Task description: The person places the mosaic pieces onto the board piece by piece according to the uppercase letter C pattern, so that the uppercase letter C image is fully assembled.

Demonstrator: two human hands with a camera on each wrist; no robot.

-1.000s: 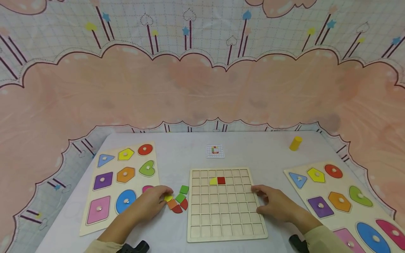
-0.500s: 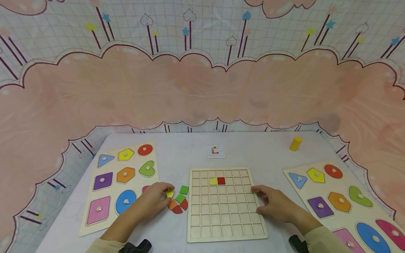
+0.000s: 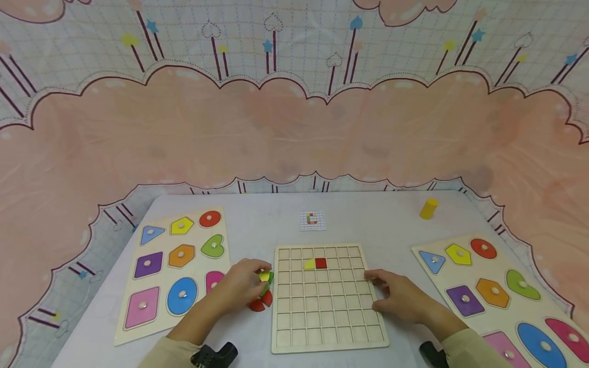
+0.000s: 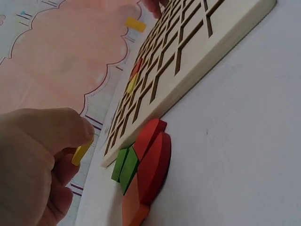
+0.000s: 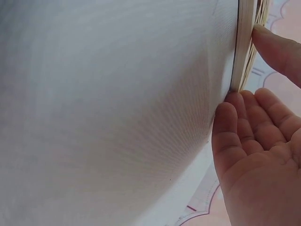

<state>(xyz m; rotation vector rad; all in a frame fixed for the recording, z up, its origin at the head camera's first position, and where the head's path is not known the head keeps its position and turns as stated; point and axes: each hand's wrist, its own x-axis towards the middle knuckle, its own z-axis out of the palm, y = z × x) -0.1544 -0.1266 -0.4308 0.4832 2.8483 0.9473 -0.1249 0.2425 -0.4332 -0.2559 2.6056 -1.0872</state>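
Since the earlier frames our left hand has risen from the loose pile of pieces toward the grid board, carrying a small yellow piece pinched between thumb and fingertips. That piece now sits just left of the board's left edge, low and slightly left of centre in the head view, above the green pieces and red pieces that lie on the table beside the board. In the left wrist view we see the yellow piece held clear of the table, at the left of the frame.

Our right hand rests at the board's right edge, lower right of centre; its fingers lie relaxed and touch the rim, with the thumb on top, holding nothing.

On the board, a yellow quarter-round and a red square sit side by side in the second row. Shape puzzles lie at the far left and right, a pattern card above the board, and a yellow cylinder at the upper right of the table.
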